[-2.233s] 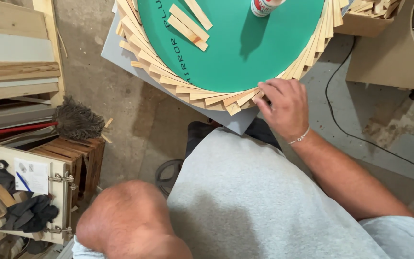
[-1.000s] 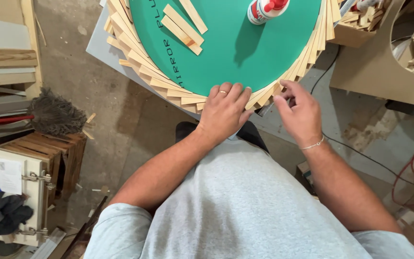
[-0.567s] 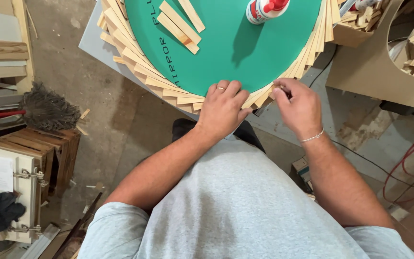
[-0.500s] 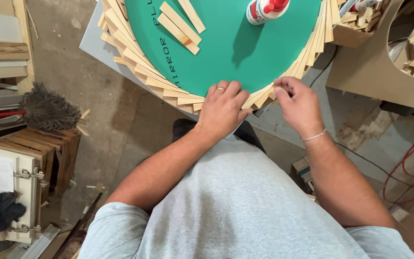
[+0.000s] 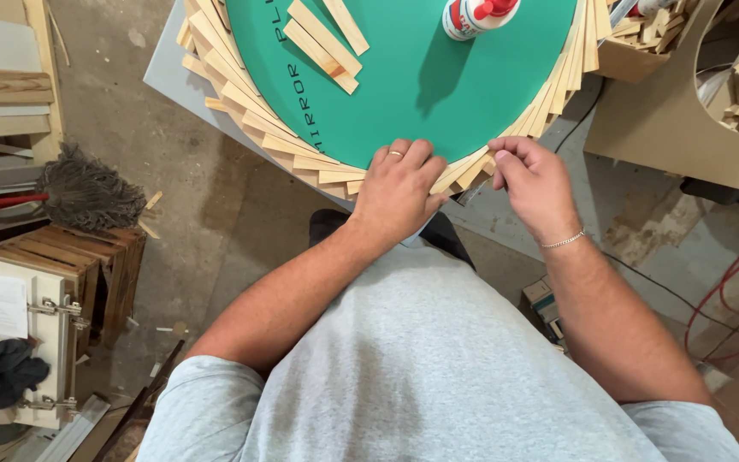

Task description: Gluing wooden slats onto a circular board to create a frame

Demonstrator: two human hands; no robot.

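A round green disc (image 5: pixel 412 77) lies in front of me, ringed by a fan of thin wooden slats (image 5: pixel 250 124) that stick out past its edge. My left hand (image 5: pixel 399 184), with a ring on one finger, rests flat on the slats at the near edge. My right hand (image 5: pixel 534 181), a bracelet at its wrist, pinches the end of a slat (image 5: pixel 472 167) just right of the left hand. A few loose slats (image 5: pixel 322 38) and a white glue bottle with a red cap (image 5: pixel 472 13) lie on the disc.
A grey board (image 5: pixel 168 73) sits under the disc. At left are a wooden crate (image 5: pixel 87 257), a mop head (image 5: pixel 87 192) and stacked boards (image 5: pixel 2 85). At right stand a cut-out panel (image 5: pixel 669 128) and a box of wood scraps (image 5: pixel 643 34). A red cable (image 5: pixel 729 291) crosses the floor.
My left hand has come up from my knee and settled on the slats at the near edge. My right hand has shifted right and now pinches a slat end.
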